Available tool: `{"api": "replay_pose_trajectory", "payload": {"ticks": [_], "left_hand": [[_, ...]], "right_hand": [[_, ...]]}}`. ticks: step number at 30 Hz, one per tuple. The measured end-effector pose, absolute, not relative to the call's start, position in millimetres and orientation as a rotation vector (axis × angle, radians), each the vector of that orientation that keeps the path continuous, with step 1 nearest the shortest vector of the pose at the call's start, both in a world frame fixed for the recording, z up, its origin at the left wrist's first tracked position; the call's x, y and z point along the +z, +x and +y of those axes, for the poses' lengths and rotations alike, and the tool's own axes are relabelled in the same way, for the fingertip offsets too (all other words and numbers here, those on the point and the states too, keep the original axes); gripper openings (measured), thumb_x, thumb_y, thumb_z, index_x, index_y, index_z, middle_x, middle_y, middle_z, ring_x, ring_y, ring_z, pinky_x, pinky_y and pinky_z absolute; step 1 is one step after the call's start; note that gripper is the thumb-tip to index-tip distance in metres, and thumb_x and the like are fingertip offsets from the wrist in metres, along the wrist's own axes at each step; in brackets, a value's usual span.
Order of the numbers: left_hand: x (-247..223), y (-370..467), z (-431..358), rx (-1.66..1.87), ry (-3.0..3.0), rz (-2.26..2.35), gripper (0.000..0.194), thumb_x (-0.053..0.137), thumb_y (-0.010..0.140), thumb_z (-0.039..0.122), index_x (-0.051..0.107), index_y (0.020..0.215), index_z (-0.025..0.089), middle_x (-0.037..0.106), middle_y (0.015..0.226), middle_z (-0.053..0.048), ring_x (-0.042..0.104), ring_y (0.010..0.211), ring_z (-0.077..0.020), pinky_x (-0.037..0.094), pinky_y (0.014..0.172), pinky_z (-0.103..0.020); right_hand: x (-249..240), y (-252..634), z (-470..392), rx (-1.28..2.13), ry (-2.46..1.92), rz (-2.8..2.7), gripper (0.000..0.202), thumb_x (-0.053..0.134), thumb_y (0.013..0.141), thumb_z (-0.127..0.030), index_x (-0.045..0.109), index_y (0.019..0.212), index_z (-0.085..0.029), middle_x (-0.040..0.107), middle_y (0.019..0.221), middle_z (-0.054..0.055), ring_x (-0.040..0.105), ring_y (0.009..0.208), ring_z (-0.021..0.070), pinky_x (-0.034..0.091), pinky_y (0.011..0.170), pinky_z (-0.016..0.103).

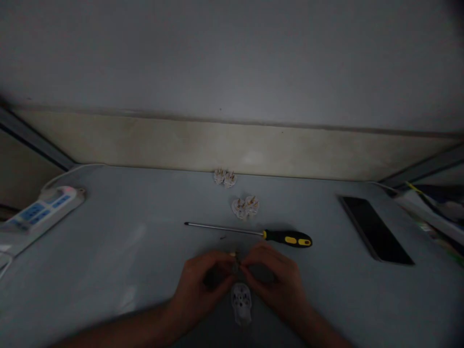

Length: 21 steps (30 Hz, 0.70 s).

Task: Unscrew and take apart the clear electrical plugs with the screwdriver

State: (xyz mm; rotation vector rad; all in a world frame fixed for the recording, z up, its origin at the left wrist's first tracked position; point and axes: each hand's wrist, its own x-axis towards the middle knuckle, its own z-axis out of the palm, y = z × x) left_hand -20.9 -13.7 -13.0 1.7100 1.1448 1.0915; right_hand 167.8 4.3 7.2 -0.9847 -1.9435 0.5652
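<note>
Light: dim, detail poor.
Left hand (203,282): low on the table (108,251), fingers curled inward toward the other hand; grip narrow, pinched on a small part (235,263) between the two hands.
Right hand (277,278): mirrors the left, fingertips meeting it at the same small part; grip narrow, pinching it too.
Small part: dark with a brassy glint at the top, held just above the table at the near centre; too small and dim to tell what it is.
White plug cover (241,299): lies on the table just below the fingertips, between the wrists; whether a finger touches it, cannot tell.
Screwdriver (253,234): black and yellow handle to the right, long shaft pointing left; lies just beyond the hands, apart from them.
Plug pieces (245,207): a white pair beyond the screwdriver; a second pair (224,178) at the table's far edge.
Phone (375,228): dark, flat, well to the right.
Power strip (43,209): white with blue sockets, far left.
</note>
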Motion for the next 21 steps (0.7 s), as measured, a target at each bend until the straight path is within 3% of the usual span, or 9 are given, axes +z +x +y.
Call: {"api": "replay_pose_trajectory", "payload": {"ticks": [7, 12, 15, 17, 21], "left_hand": [[-11, -21, -14, 1.017, 1.702, 1.196, 0.015, 0.065, 0.078, 0.012, 0.067, 0.091, 0.02, 0.073, 0.073, 0.001, 0.068, 0.063, -0.0138, 0.053, 0.06, -0.02], [-10, -19, -14, 0.965, 1.834, 1.249, 0.01, 0.058, 0.077, 0.01, 0.06, 0.074, 0.02, 0.062, 0.061, 0.004, 0.057, 0.053, -0.0113, 0.044, 0.051, -0.018], [-9, -21, -12, 0.991, 1.877, 1.322, 0.009, 0.06, 0.075, 0.013, 0.055, 0.075, 0.021, 0.057, 0.061, 0.005, 0.054, 0.052, -0.0116, 0.042, 0.049, -0.019], [-9, -24, -9, 1.041, 1.936, 1.37, 0.017, 0.064, 0.072, 0.014, 0.055, 0.085, 0.021, 0.059, 0.07, 0.003, 0.057, 0.06, -0.0147, 0.045, 0.054, -0.022], [-11, -27, -4, 1.014, 2.1, 1.406, 0.056, 0.075, 0.065, 0.015, 0.051, 0.116, 0.021, 0.062, 0.107, -0.008, 0.06, 0.097, -0.0277, 0.051, 0.083, -0.041]], "right_hand": [[2, 169, 6, 0.571, -1.034, -1.931, 0.009, 0.063, 0.081, -0.01, 0.063, 0.079, -0.019, 0.065, 0.07, 0.0, 0.063, 0.066, 0.0117, 0.052, 0.059, 0.022], [2, 170, 7, 0.55, -1.07, -1.928, 0.009, 0.062, 0.081, -0.01, 0.063, 0.078, -0.019, 0.066, 0.069, 0.0, 0.064, 0.065, 0.0122, 0.052, 0.06, 0.022], [1, 171, 7, 0.555, -1.081, -1.926, 0.01, 0.061, 0.08, -0.01, 0.062, 0.077, -0.019, 0.066, 0.069, 0.0, 0.064, 0.065, 0.0119, 0.052, 0.059, 0.022], [1, 171, 7, 0.558, -1.088, -1.919, 0.01, 0.061, 0.08, -0.01, 0.062, 0.076, -0.019, 0.065, 0.069, 0.0, 0.063, 0.064, 0.0117, 0.051, 0.058, 0.021], [-2, 171, 7, 0.568, -1.099, -1.906, 0.01, 0.061, 0.08, -0.009, 0.061, 0.077, -0.019, 0.065, 0.07, -0.001, 0.063, 0.065, 0.0112, 0.051, 0.06, 0.022]]}}
